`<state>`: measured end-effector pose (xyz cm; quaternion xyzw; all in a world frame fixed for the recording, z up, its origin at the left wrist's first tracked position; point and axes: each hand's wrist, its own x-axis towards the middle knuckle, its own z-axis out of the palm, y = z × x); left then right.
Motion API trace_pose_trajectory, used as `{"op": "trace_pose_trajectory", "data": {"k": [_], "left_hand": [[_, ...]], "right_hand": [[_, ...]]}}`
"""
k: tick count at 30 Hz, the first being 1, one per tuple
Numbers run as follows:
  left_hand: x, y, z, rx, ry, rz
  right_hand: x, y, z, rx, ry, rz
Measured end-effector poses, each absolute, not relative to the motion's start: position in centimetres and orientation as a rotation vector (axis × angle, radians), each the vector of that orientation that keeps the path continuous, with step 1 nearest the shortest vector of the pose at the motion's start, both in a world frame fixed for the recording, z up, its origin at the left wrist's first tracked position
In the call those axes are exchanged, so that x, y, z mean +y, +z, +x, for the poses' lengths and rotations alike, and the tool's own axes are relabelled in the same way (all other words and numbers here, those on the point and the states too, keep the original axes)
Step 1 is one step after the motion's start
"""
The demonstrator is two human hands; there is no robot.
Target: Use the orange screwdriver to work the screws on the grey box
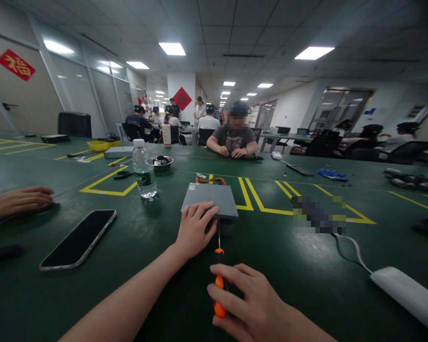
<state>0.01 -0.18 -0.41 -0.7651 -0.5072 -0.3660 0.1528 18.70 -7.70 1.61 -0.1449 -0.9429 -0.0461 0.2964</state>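
A grey metal power supply unit [223, 197] lies on the green table, its bundle of coloured wires [211, 179] coming out at the far side. My left hand [196, 228] grips its near left part, fingers across the top and thumb by the near edge. In my right hand [248, 301] is a screwdriver [219, 285] with an orange and black handle, held between thumb and fingers. The shaft points away from me at the unit's near face. Whether the tip sits in a screw cannot be made out.
Left of the unit stand a water bottle [143, 171] and a metal bowl [160, 163]; a phone [80, 240] lies nearer. Another person's hand [19, 202] rests at far left. A white power bank-like object [406, 294] with a cable lies right. A person [233, 135] sits opposite.
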Motion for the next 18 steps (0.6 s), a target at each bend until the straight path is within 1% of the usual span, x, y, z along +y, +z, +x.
{"op": "trace_pose_trajectory", "data": {"k": [7,11,14,18], "left_hand": [[-0.2,-0.46,-0.08,-1.461,-1.05,-2.198],[-0.17,-0.5,-0.07,-1.457,-1.051,-2.204],[-0.17,-0.46,0.0,-1.462,-1.049,-2.197],[-0.17,-0.41,0.05,-1.46,-1.052,-2.189]], "right_hand": [[-7.61,1.21,19.05,-2.438,-0.019,-0.427],[-7.61,1.76,18.9,-2.52,-0.102,-0.396],[-7.49,1.73,18.61,-2.479,-0.169,-0.354],[-7.46,1.47,18.7,-2.39,-0.108,-0.345]]}}
